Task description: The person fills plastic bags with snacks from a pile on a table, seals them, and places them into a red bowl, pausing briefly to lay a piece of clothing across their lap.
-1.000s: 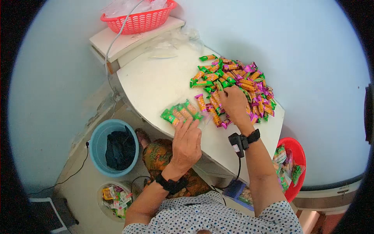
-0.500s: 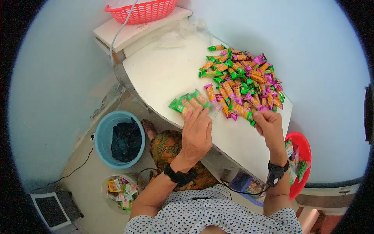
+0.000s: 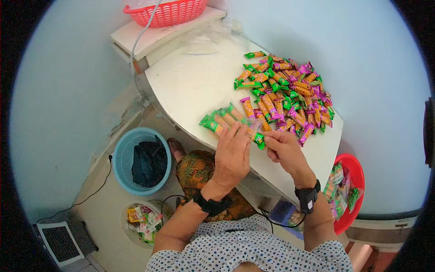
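Note:
On the white table point(image 3: 181, 93) lies a clear plastic bag point(image 3: 256, 123) with several green-ended snack packets point(image 3: 223, 117) side by side in it. My left hand point(image 3: 230, 156) is on the near side of this bag, fingers closed over its edge; the thumb's grip is partly hidden. Between thumb and fingers of my right hand point(image 3: 287, 152) is one green-ended snack packet point(image 3: 259, 139), at the bag's mouth. Beyond my right hand spreads a heap of small snack packets point(image 3: 290, 93), orange inside, with green or purple ends.
A red basin point(image 3: 358, 181) with filled packs stands at the right, below the table. A blue basin point(image 3: 118, 161) with dark cloth and a bin point(image 3: 129, 231) of wrappers are on the floor at left. A red basket point(image 3: 176, 16) sits on a raised board at the back.
My right hand has moved left from the heap with a snack packet, bringing it to the bag's mouth. My left hand stays at the bag.

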Demonstrator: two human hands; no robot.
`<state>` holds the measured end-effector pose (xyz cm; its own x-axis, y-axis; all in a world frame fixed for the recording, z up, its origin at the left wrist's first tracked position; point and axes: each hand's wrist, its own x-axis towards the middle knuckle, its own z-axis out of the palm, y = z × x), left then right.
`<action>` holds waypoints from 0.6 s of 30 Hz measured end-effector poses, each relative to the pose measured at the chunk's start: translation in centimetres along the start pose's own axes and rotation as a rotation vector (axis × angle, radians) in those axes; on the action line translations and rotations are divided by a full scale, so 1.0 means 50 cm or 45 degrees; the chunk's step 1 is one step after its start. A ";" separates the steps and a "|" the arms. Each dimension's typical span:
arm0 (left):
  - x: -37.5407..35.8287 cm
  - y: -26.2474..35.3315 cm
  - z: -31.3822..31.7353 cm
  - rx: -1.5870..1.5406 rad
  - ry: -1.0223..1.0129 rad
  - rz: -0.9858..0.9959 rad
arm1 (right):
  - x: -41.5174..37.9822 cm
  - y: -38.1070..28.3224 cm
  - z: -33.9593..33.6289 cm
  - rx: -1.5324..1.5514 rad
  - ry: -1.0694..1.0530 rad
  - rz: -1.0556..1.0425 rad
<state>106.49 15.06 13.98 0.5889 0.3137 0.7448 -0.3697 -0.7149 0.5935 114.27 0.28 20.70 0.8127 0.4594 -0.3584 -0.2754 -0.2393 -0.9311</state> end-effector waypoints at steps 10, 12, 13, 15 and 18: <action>0.001 0.000 0.003 0.002 -0.033 0.027 | 0.062 0.007 0.058 -0.109 -0.081 -0.114; 0.005 0.001 0.003 -0.004 -0.040 0.031 | 0.075 0.011 0.058 -0.134 -0.100 -0.136; 0.007 0.002 0.000 0.002 -0.068 0.026 | 0.082 0.016 0.056 -0.148 -0.105 -0.147; 0.016 0.000 -0.007 -0.002 -0.121 0.022 | 0.089 0.019 0.062 -0.184 -0.107 -0.126; 0.014 -0.004 -0.002 0.034 -0.098 0.054 | 0.113 0.048 0.044 -0.245 -0.121 -0.153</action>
<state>106.91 15.48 14.44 0.6270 0.2343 0.7430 -0.3768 -0.7435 0.5524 117.08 4.22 16.30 0.7793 0.5706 -0.2589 -0.0692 -0.3323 -0.9406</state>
